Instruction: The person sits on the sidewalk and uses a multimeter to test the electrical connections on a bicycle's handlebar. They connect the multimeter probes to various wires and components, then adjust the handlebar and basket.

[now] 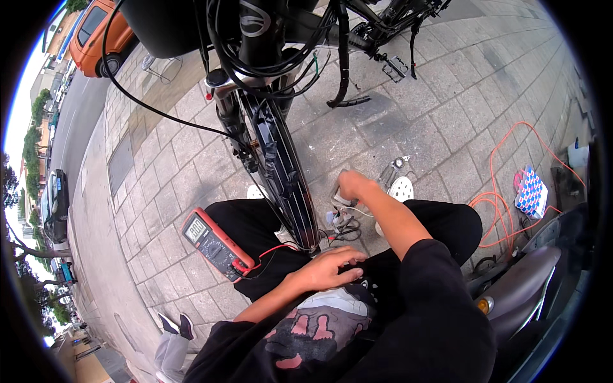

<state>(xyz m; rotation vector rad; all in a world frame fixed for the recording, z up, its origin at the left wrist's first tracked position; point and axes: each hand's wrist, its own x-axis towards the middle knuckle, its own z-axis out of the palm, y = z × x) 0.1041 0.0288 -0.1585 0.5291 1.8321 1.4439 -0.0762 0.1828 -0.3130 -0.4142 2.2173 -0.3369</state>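
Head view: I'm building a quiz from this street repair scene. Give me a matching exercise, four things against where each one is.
Things:
1. multimeter
2. left hand
3. right hand
4. orange cable

Places:
A. looped on the paving at the right
B. resting on the person's lap
C. lying on the person's left thigh
D. reaching down to the ground beside the bicycle wheel

Pairs: 1-C, 2-B, 3-D, 4-A
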